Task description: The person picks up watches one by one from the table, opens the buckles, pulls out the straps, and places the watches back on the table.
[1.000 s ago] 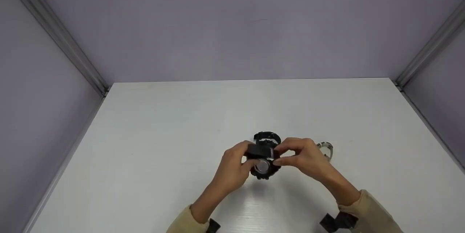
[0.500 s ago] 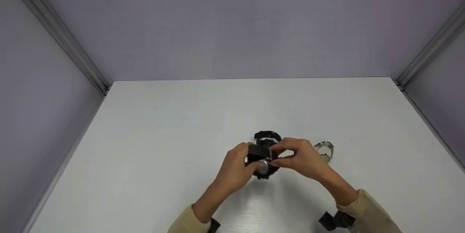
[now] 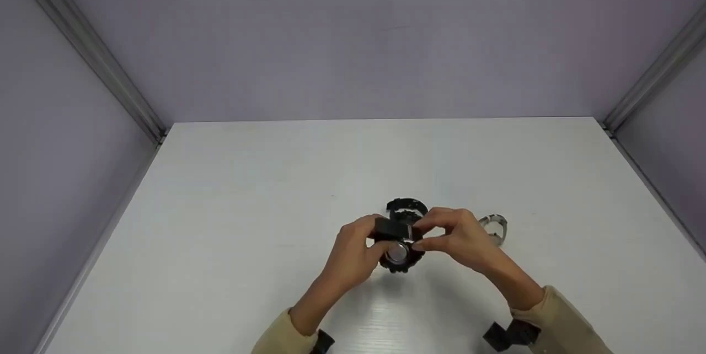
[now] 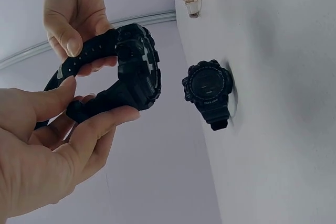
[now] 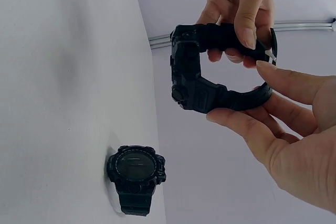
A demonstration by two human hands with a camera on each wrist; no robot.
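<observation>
Above the white desk, the left hand and right hand pinch the strap ends of a black watch, hiding its face and half-covering a second black watch beyond it.

Both hands are meeting above the near middle of the scene, the forearms in pale sleeves angling in from the near edge. The left hand is curling its thumb and fingers inward in a pinch, the palm turned toward the right. The right hand is mirroring it from the right, its thumb and forefinger pinching together at the point where the two hands are meeting.
</observation>
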